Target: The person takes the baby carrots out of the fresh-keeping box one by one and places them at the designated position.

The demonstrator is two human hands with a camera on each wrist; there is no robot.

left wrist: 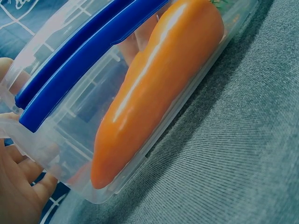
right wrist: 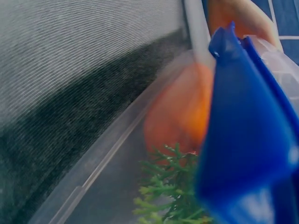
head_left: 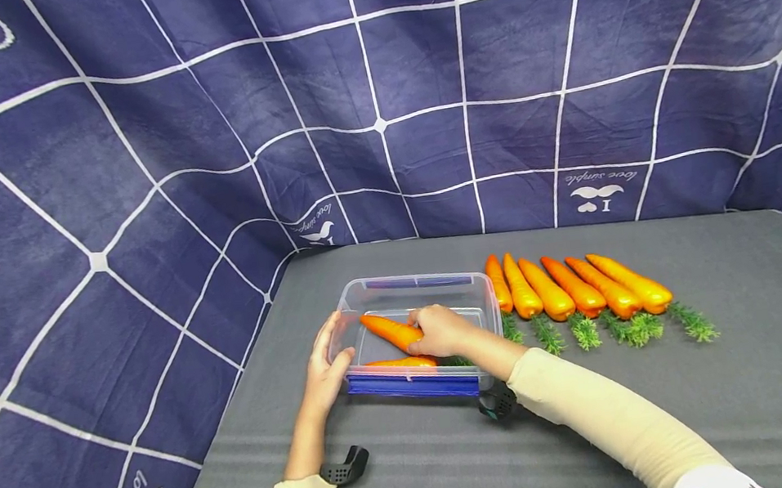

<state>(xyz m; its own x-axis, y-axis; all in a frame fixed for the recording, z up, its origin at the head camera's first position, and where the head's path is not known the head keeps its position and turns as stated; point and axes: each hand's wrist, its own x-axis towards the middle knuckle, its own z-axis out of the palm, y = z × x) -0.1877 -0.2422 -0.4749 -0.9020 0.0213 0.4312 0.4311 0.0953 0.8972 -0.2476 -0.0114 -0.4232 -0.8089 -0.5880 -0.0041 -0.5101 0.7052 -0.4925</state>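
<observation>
A clear plastic box (head_left: pixel 475 291) with blue latches stands on the grey cloth. My left hand (head_left: pixel 322 368) holds its left side near the front corner, and the left wrist view shows fingers (left wrist: pixel 30 175) against the outer wall. Reaching inside over the rim, my right hand (head_left: pixel 439 331) grips an orange carrot (head_left: pixel 389 330) by its thick end, the tip pointing left and back. Another carrot (left wrist: pixel 154 93) lies along the front wall inside, its green top (right wrist: pixel 173 191) to the right. The right wrist view does not show the gripped carrot clearly; a blue latch (right wrist: pixel 247 126) covers much of it.
Several carrots (head_left: pixel 545 289) with green leafy tops (head_left: pixel 584 331) lie side by side right of the box, the nearest close to its wall. Grey cloth (head_left: pixel 421 471) covers the table. A dark blue checked curtain (head_left: pixel 423 149) hangs behind and at the left.
</observation>
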